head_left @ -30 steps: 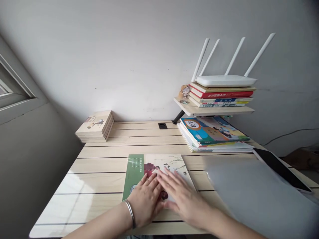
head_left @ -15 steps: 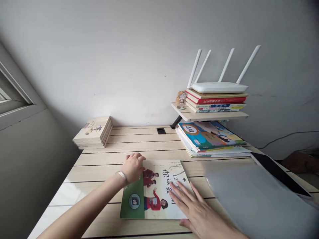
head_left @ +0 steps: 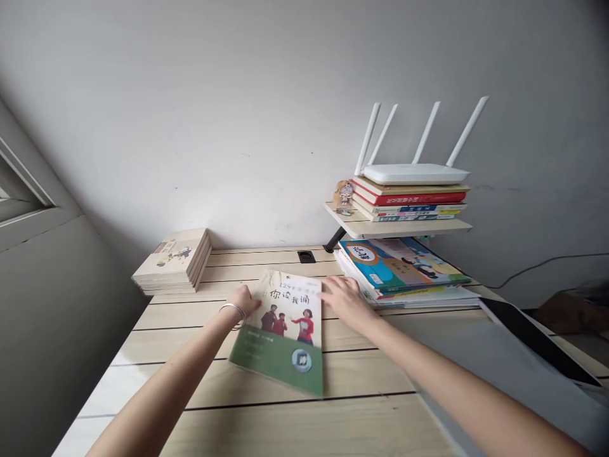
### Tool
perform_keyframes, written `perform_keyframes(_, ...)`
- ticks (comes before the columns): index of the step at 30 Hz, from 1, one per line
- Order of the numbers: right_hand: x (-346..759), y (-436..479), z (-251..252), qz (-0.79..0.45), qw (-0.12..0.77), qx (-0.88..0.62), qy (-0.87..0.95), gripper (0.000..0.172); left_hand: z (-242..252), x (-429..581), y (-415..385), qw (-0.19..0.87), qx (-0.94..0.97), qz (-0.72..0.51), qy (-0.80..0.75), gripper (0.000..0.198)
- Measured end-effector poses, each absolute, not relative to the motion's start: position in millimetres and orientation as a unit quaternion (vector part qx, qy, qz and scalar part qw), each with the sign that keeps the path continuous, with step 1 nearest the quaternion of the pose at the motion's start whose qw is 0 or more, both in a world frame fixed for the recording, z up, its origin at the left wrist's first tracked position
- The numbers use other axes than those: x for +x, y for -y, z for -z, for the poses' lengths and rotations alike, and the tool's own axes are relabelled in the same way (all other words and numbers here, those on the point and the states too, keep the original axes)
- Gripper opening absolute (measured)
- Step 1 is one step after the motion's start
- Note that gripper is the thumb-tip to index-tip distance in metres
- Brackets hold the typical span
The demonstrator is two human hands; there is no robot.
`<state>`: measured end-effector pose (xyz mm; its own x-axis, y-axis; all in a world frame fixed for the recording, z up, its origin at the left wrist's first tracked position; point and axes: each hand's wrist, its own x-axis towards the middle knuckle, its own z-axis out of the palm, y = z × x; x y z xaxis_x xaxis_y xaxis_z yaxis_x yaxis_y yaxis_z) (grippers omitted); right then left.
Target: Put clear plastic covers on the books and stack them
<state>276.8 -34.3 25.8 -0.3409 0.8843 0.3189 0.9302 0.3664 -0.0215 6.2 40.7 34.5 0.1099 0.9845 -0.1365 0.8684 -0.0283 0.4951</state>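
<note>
A thin book (head_left: 285, 330) with a green band and a picture of three figures on its cover is lifted at an angle above the light wooden desk (head_left: 190, 406). My left hand (head_left: 243, 299), with a silver bangle on the wrist, grips the book's left edge. My right hand (head_left: 345, 298) holds its upper right edge, fingers curled along it. The book's green band now points toward me.
A pile of tan books (head_left: 174, 261) lies at the back left. At the back right a stack of colourful books (head_left: 404, 270) sits under a small shelf (head_left: 399, 227) with more books and a white router (head_left: 413, 172). A grey sheet and a dark tablet (head_left: 537, 339) lie at right.
The book lay flat under both palms; both hands then took its edges, turned it a quarter turn and raised it toward the back of the desk.
</note>
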Motion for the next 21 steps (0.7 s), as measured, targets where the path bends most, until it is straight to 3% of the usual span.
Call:
perform_keyframes(5, 267, -8, -19, -0.241, 0.344, -0.694, 0.585, 0.031, -22, -8, -34, 0.273, 0.649, -0.169, -0.69, 0.021)
perform_keyframes(10, 252, 9, -9, -0.408, 0.341, -0.691, 0.491, 0.017, -15, -10, -34, 0.309, 0.613, -0.199, -0.7, 0.031)
perform_keyframes(16, 245, 9, -12, -0.495, 0.354, -0.672, 0.423, 0.021, -13, -9, -35, 0.345, 0.578, -0.223, -0.706, 0.032)
perform_keyframes(21, 242, 0, -6, -0.491, 0.366, -0.67, 0.419, 0.026, -10, 1, -36, 0.369, 0.551, -0.264, -0.7, 0.028)
